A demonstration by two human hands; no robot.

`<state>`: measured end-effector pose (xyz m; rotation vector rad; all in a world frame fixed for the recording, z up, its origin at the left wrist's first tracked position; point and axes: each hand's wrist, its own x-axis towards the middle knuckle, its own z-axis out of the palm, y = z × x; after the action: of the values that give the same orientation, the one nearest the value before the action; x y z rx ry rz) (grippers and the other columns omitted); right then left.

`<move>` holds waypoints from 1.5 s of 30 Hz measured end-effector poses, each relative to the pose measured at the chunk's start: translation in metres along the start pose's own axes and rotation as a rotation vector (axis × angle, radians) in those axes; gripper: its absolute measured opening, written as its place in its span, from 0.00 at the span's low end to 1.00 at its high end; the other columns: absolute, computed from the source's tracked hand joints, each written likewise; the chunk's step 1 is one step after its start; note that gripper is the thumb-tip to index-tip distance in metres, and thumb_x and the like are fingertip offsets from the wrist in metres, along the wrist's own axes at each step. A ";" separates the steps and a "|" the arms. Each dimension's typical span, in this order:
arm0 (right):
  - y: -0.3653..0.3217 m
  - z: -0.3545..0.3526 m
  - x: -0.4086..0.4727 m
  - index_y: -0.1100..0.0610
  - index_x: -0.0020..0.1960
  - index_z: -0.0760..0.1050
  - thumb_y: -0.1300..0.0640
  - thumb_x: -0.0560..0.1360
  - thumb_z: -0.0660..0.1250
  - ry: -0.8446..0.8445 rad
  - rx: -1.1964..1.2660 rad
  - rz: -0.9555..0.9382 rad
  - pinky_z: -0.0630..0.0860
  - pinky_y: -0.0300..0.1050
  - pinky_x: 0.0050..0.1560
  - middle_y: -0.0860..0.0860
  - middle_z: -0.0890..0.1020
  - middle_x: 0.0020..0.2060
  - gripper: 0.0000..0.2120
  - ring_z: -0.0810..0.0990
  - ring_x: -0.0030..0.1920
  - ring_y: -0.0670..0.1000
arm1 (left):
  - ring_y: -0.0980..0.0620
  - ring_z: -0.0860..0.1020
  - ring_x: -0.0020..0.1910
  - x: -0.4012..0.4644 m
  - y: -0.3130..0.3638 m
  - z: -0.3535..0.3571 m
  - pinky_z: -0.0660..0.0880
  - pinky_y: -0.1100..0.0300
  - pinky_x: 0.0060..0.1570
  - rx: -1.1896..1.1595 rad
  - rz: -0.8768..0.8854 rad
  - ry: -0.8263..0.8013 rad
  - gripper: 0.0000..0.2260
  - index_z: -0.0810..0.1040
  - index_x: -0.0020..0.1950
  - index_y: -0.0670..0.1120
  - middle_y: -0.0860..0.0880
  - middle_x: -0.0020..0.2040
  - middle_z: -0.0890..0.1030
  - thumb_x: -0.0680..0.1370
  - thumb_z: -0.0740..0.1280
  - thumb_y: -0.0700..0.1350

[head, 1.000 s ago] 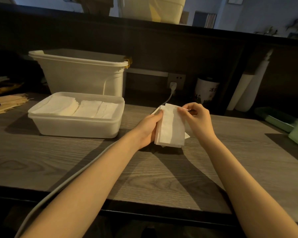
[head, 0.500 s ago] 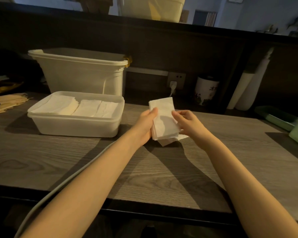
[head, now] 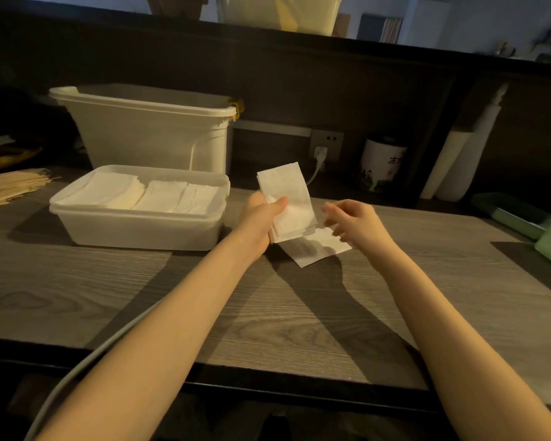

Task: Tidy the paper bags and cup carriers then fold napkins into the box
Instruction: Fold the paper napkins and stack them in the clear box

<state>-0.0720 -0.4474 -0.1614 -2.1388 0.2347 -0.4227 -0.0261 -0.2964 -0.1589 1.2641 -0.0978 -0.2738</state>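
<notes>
My left hand grips a stack of folded white napkins, held upright with my thumb across its front. Just to the right, my right hand hovers with loosely bent fingers and holds nothing. Under the two hands another white napkin lies flat on the wooden table. To the left stands a shallow translucent box with rows of folded napkins inside.
A tall white bin stands behind the box. Wooden sticks lie at far left. A printed cup, white rolls and green trays sit at the back right. A grey cable runs under my left arm.
My right hand has let go of the napkin stack and drawn off to the right. My left hand has carried the stack leftward, uncovering the napkin on the table.
</notes>
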 end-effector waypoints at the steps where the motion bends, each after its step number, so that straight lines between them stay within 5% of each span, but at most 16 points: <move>1: 0.006 -0.002 0.003 0.56 0.58 0.76 0.48 0.78 0.61 0.084 -0.129 0.000 0.76 0.40 0.42 0.47 0.80 0.43 0.15 0.77 0.41 0.46 | 0.46 0.76 0.58 0.000 0.001 -0.001 0.76 0.52 0.50 0.001 0.013 0.009 0.16 0.68 0.67 0.44 0.45 0.62 0.76 0.79 0.61 0.39; 3: 0.015 -0.005 0.006 0.55 0.60 0.75 0.44 0.77 0.61 0.161 -0.382 0.054 0.76 0.48 0.50 0.50 0.79 0.51 0.19 0.77 0.49 0.50 | 0.45 0.75 0.60 0.001 0.003 -0.004 0.75 0.50 0.52 0.005 0.026 0.033 0.16 0.68 0.68 0.45 0.45 0.63 0.75 0.80 0.60 0.40; 6: 0.028 -0.002 0.008 0.56 0.65 0.70 0.33 0.73 0.59 0.024 -0.680 0.192 0.72 0.54 0.56 0.56 0.72 0.63 0.32 0.73 0.60 0.57 | 0.45 0.75 0.60 0.002 0.005 -0.006 0.75 0.49 0.53 0.025 0.024 0.059 0.15 0.69 0.67 0.46 0.45 0.63 0.75 0.81 0.59 0.41; 11: 0.028 0.003 0.006 0.61 0.67 0.67 0.29 0.69 0.61 -0.099 -0.795 0.220 0.69 0.52 0.60 0.59 0.67 0.65 0.41 0.67 0.65 0.59 | 0.47 0.75 0.55 0.003 0.003 -0.008 0.76 0.49 0.51 0.059 0.027 0.073 0.15 0.69 0.67 0.47 0.46 0.62 0.75 0.80 0.60 0.42; 15: 0.028 0.008 0.010 0.60 0.62 0.72 0.35 0.69 0.67 -0.165 -0.688 0.231 0.71 0.50 0.55 0.58 0.73 0.60 0.33 0.71 0.59 0.58 | 0.49 0.75 0.53 0.005 0.001 -0.010 0.76 0.49 0.51 0.092 0.027 0.085 0.15 0.69 0.67 0.47 0.47 0.62 0.75 0.80 0.60 0.43; 19: 0.023 0.005 0.010 0.57 0.53 0.74 0.52 0.73 0.71 -0.118 -0.338 0.161 0.78 0.45 0.45 0.53 0.79 0.46 0.13 0.78 0.43 0.50 | 0.49 0.75 0.53 0.007 -0.001 -0.012 0.76 0.50 0.50 0.126 0.039 0.106 0.15 0.69 0.67 0.47 0.47 0.61 0.75 0.80 0.61 0.43; 24: 0.013 -0.007 0.003 0.58 0.55 0.76 0.54 0.76 0.67 0.091 0.080 -0.022 0.79 0.44 0.47 0.52 0.80 0.49 0.10 0.80 0.49 0.50 | 0.49 0.76 0.53 0.009 -0.003 -0.014 0.77 0.52 0.50 0.150 0.056 0.146 0.14 0.68 0.67 0.47 0.47 0.59 0.76 0.81 0.59 0.45; 28: 0.003 -0.011 -0.001 0.54 0.50 0.76 0.53 0.77 0.64 0.078 0.302 -0.043 0.79 0.46 0.47 0.50 0.80 0.46 0.06 0.80 0.48 0.50 | 0.50 0.76 0.47 0.009 -0.006 -0.011 0.76 0.50 0.52 0.124 -0.004 0.102 0.14 0.68 0.66 0.48 0.50 0.48 0.76 0.81 0.58 0.49; 33: 0.000 -0.004 -0.002 0.53 0.49 0.77 0.53 0.77 0.65 0.031 0.350 -0.020 0.78 0.46 0.48 0.50 0.82 0.46 0.05 0.81 0.47 0.50 | 0.46 0.77 0.51 0.003 -0.008 0.000 0.75 0.45 0.54 0.046 -0.189 -0.015 0.11 0.66 0.61 0.48 0.46 0.49 0.77 0.81 0.58 0.50; 38: 0.004 0.006 -0.001 0.53 0.51 0.74 0.53 0.74 0.68 0.100 0.265 -0.036 0.77 0.39 0.39 0.48 0.80 0.47 0.07 0.80 0.46 0.47 | 0.47 0.78 0.51 -0.004 -0.012 0.005 0.77 0.52 0.47 -0.010 -0.145 -0.247 0.15 0.69 0.66 0.49 0.45 0.55 0.78 0.82 0.53 0.51; 45: 0.007 0.006 -0.001 0.54 0.50 0.76 0.51 0.74 0.68 0.229 0.041 -0.122 0.80 0.47 0.45 0.47 0.79 0.47 0.08 0.79 0.49 0.48 | 0.48 0.78 0.52 -0.007 -0.010 0.006 0.76 0.52 0.50 -0.025 -0.137 -0.295 0.16 0.68 0.66 0.49 0.46 0.55 0.78 0.82 0.52 0.53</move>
<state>-0.0705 -0.4465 -0.1711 -2.0708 0.2236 -0.7388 -0.0352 -0.3027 -0.1667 1.2005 -0.2602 -0.5773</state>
